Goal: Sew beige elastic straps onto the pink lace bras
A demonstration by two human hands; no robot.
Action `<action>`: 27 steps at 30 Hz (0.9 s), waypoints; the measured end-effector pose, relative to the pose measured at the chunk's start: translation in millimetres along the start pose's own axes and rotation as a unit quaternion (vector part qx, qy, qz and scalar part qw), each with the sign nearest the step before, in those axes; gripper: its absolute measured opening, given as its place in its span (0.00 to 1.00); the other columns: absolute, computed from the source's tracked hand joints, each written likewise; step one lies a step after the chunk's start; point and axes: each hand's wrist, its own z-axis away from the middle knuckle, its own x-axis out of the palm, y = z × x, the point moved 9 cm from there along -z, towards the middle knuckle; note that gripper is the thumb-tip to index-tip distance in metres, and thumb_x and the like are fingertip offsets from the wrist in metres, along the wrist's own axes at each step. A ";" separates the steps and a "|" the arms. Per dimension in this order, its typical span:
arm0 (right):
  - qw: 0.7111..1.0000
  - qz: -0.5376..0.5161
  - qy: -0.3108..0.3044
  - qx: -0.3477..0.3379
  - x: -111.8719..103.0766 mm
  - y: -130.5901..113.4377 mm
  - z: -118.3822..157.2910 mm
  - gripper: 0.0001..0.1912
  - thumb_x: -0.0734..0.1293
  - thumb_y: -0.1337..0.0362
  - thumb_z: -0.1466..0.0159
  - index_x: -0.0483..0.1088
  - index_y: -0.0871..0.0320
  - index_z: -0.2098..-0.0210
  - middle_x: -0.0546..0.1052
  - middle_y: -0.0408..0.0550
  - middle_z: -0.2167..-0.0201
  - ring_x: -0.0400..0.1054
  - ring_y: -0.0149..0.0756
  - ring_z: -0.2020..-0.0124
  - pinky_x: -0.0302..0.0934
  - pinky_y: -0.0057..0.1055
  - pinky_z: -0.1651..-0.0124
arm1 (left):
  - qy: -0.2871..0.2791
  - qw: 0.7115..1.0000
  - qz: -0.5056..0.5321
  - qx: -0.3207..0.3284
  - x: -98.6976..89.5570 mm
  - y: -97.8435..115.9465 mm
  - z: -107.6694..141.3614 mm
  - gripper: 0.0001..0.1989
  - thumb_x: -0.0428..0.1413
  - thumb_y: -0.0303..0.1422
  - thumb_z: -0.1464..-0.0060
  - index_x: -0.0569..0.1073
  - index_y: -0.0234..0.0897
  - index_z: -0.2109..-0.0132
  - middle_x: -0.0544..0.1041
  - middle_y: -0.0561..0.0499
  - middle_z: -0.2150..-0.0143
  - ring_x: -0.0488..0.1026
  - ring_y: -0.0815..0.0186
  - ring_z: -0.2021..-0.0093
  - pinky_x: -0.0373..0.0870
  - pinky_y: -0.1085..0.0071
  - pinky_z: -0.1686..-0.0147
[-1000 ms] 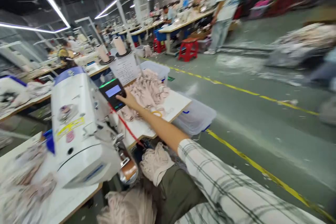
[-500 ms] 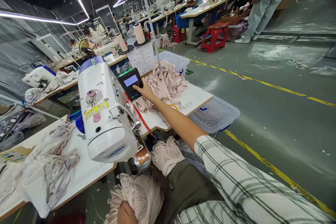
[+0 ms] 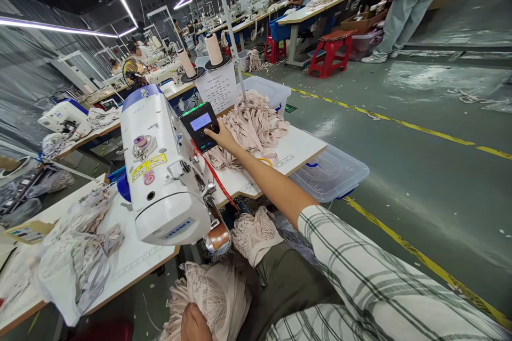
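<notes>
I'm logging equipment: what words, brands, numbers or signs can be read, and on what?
"JUKI": on the white sewing machine.
Too small or blurred to read: yellow label and pink sticker on that machine; control panel screen; printed sheet; marks on the yellow floor tape.

The control panel [image 3: 199, 123] stands between sewing machine [image 3: 162, 173] and fabric strips [image 3: 258, 125].

1. "JUKI" stands in blue on the end of the sewing machine [image 3: 162, 194] before you.
2. Your machine's yellow label [image 3: 148, 167] carries print too small to read.
3. You cannot make out the printed sheet [image 3: 218, 90] or your control panel's screen [image 3: 200, 121] either.
</notes>
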 end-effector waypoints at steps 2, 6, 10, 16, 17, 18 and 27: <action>1.000 -0.010 -0.013 -0.011 -0.3 0.3 0.0 0.34 0.67 0.40 0.42 0.66 0.56 0.44 0.76 0.50 0.50 0.69 0.45 0.47 0.63 0.44 0.41 | -0.020 1.000 0.009 0.009 2.8 1.9 0.6 0.14 0.46 0.31 0.41 0.77 0.41 0.62 0.83 0.47 0.59 0.79 0.56 0.55 0.74 0.65 0.56; 0.996 -0.040 -0.066 -0.048 -0.6 -2.4 -0.4 0.34 0.62 0.39 0.38 0.66 0.57 0.42 0.76 0.49 0.47 0.70 0.42 0.45 0.64 0.38 0.42 | -0.049 0.999 0.019 0.008 8.3 1.1 0.9 0.16 0.44 0.33 0.39 0.77 0.39 0.60 0.82 0.46 0.58 0.79 0.55 0.55 0.74 0.64 0.57; 0.995 -0.041 -0.066 -0.059 -3.6 -1.8 -0.8 0.37 0.59 0.38 0.37 0.65 0.59 0.41 0.75 0.50 0.45 0.69 0.42 0.44 0.63 0.37 0.40 | -0.061 0.998 0.024 0.007 11.1 -0.2 0.6 0.19 0.41 0.35 0.37 0.77 0.37 0.59 0.82 0.44 0.56 0.79 0.55 0.54 0.73 0.63 0.56; 0.999 0.017 -0.018 -0.039 -0.9 0.4 2.7 0.37 0.70 0.47 0.44 0.62 0.57 0.40 0.73 0.53 0.44 0.67 0.49 0.43 0.62 0.46 0.40 | -0.055 0.998 0.026 0.012 10.0 0.4 3.6 0.18 0.41 0.34 0.38 0.77 0.39 0.59 0.82 0.44 0.56 0.79 0.54 0.53 0.73 0.63 0.54; 0.999 0.029 -0.012 -0.032 -0.1 0.8 3.5 0.39 0.72 0.50 0.47 0.61 0.57 0.40 0.72 0.54 0.44 0.66 0.51 0.43 0.61 0.48 0.40 | -0.053 0.998 0.026 0.013 10.0 0.6 3.8 0.19 0.41 0.34 0.38 0.77 0.39 0.59 0.82 0.44 0.56 0.78 0.54 0.52 0.73 0.63 0.54; 0.999 0.041 -0.008 -0.026 0.8 1.1 4.3 0.42 0.74 0.52 0.50 0.60 0.58 0.40 0.71 0.56 0.43 0.65 0.53 0.42 0.61 0.50 0.40 | -0.053 0.998 0.026 0.013 10.1 0.5 3.8 0.19 0.40 0.34 0.37 0.76 0.39 0.59 0.82 0.44 0.56 0.78 0.54 0.52 0.73 0.63 0.54; 0.997 0.074 0.003 0.007 3.2 1.0 7.3 0.42 0.74 0.48 0.50 0.58 0.56 0.42 0.72 0.56 0.46 0.67 0.56 0.45 0.63 0.55 0.44 | -0.071 0.997 0.029 0.010 14.9 -0.6 -0.1 0.19 0.40 0.34 0.37 0.76 0.38 0.59 0.82 0.43 0.54 0.78 0.53 0.50 0.72 0.62 0.50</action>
